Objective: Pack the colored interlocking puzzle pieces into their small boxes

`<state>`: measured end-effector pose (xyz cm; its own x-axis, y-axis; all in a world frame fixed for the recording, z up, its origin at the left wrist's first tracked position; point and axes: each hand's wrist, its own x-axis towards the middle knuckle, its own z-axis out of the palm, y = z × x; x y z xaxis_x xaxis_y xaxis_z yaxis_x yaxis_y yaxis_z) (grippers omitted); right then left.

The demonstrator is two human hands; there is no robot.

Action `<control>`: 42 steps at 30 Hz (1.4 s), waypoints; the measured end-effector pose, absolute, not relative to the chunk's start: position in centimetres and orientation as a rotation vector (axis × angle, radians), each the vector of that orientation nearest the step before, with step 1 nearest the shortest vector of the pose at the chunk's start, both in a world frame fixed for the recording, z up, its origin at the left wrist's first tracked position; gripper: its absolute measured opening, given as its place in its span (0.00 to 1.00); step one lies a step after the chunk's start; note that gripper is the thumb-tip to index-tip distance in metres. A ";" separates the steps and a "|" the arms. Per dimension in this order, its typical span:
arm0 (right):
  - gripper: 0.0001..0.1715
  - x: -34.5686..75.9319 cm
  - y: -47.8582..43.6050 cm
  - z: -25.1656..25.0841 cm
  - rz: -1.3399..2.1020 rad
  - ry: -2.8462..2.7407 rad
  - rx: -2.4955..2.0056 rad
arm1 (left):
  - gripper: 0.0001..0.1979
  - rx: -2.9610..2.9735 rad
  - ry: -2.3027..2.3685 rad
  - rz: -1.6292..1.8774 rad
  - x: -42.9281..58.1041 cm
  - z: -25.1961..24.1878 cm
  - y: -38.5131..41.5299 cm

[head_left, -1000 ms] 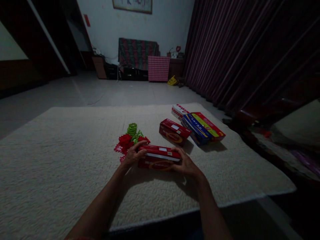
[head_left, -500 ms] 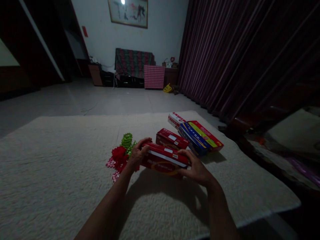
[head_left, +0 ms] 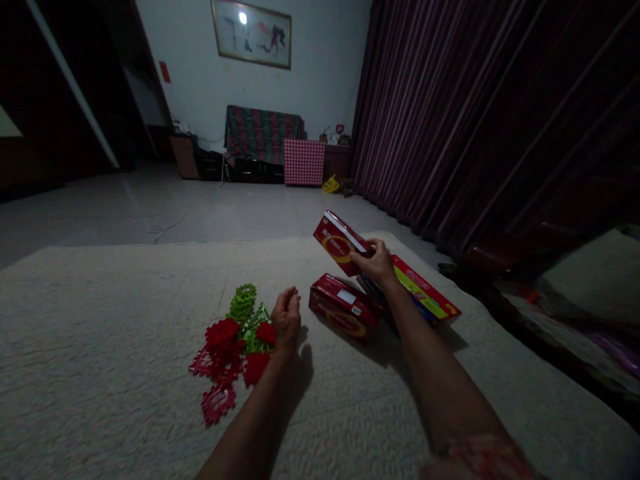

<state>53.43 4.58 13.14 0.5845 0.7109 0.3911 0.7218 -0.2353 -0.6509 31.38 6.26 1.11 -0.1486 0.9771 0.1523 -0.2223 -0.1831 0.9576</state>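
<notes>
A dark red box point(head_left: 336, 245) is held up, tilted, by my right hand point(head_left: 376, 264), which grips its right end above the other boxes. Below it a second dark red box point(head_left: 340, 313) lies on the cream quilted mat point(head_left: 125, 320). Just right of that, partly behind my right arm, are a blue box point(head_left: 425, 312) and a red and yellow box point(head_left: 420, 288). My left hand point(head_left: 287, 317) hovers between the boxes and the craft pieces, its fingers curled together with nothing visible in them. Green pieces point(head_left: 243, 303) and red pieces point(head_left: 223, 337) lie beside it.
Beyond the mat, a tiled floor point(head_left: 120, 207) runs to a low cabinet point(head_left: 255, 171) with draped cloths. Purple curtains point(head_left: 430, 120) hang at the right. A yellow item point(head_left: 331, 185) sits by the cabinet. Dark furniture point(head_left: 520, 247) stands along the right side.
My left hand has let go of the red box and moved slightly down. My right hand has lifted that box up and away over the other boxes. The view has shifted slightly.
</notes>
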 end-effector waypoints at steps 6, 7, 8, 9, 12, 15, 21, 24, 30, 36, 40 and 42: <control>0.35 52.2 9.1 9.1 -0.019 -1.168 -2.157 | 0.12 1.461 1.068 1.588 32.9 0.2 5.5; 0.36 52.1 9.2 8.7 -0.021 -1.197 -2.190 | 0.12 1.505 1.047 1.583 33.0 0.1 5.4; 0.38 52.0 9.3 8.4 -0.024 -1.222 -2.231 | 0.12 1.546 1.030 1.576 33.2 -0.1 5.2; 0.39 52.0 9.4 8.2 -0.025 -1.240 -2.277 | 0.12 1.588 1.016 1.569 33.3 -0.3 5.0; 0.42 52.0 9.5 8.2 0.028 -1.301 -2.413 | 0.11 1.708 1.015 1.552 33.5 -0.9 4.5; 0.42 52.2 9.4 8.6 0.114 -1.385 -2.458 | 0.09 1.823 1.029 1.518 33.6 -1.3 4.0; 0.39 52.4 9.4 9.1 0.074 -1.492 -2.449 | 0.09 1.971 0.911 1.380 34.5 -1.5 3.3; 0.35 52.5 9.9 9.0 0.007 -1.508 -2.448 | 0.13 1.984 0.817 1.338 34.8 -1.8 3.2; 0.34 53.4 10.9 8.6 -0.047 -1.469 -2.459 | 0.15 1.996 0.755 1.303 35.6 -2.1 3.7; 0.35 54.3 11.6 8.5 -0.075 -1.431 -2.485 | 0.12 1.973 0.746 1.249 36.9 -2.2 5.8; 0.36 54.3 12.2 8.6 -0.087 -1.426 -2.488 | 0.12 1.865 0.748 1.239 37.6 -2.4 6.9; 0.37 54.2 12.6 8.6 -0.074 -1.424 -2.498 | 0.14 1.778 0.752 1.257 37.9 -2.2 6.9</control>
<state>54.19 12.57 8.59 0.5170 0.8381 0.1741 0.8516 -0.4833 -0.2028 37.89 6.88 -2.23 0.3252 0.8260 0.4604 0.0151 -0.4914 0.8708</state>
